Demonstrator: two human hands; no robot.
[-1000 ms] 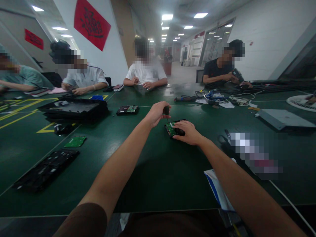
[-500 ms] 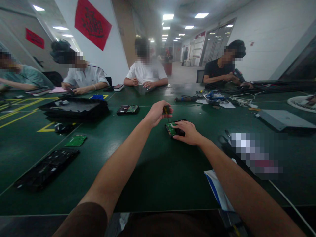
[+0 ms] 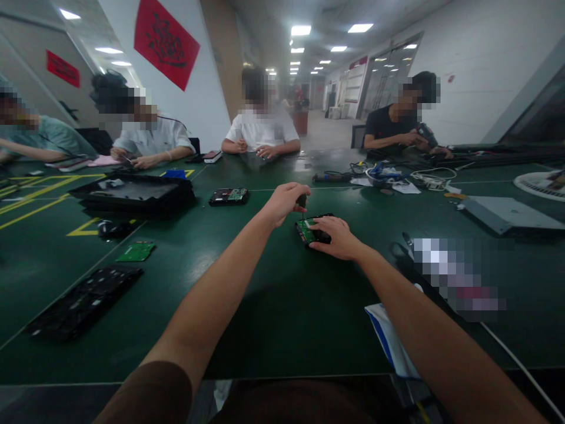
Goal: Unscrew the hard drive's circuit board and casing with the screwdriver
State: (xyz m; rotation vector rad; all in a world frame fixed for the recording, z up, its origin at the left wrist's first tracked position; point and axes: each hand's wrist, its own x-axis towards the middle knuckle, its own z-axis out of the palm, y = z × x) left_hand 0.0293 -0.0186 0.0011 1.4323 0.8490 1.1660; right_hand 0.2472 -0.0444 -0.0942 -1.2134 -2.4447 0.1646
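Black unit (image 3: 310,229) with a green board face-up: flat on the table (image 3: 282,306), directly under the right hand's fingers and just below-right of the left hand.

Left hand (image 3: 282,203): closed in a fist round the dark handle of a screwdriver (image 3: 302,203). The tool is upright, with its tip down on the board's far edge.

Right hand (image 3: 338,237): palm down over the unit's near-right corner, fingers curved loosely over it, pinning it to the table.

Progress, as judged: mid-way through the screw work. The board sits on the unit, not lifted off. No loose screws can be made out beside either hand, as they are too small to tell. How many fasteners are out or left in cannot be told.

Counts:
- Units with a green board: two. One is under the hands; a second unit (image 3: 228,196) lies well beyond and to the left of the left hand.
- Loose green board (image 3: 135,252): one, far left of the left hand.
- Black tray (image 3: 132,194): one, beyond that board.
- Flat black panel (image 3: 83,300): one, near-left.
- Screwdrivers in hand: one.
- Blue-and-white packet (image 3: 388,338): one, under the right forearm.
- Co-workers seated across the table: four.
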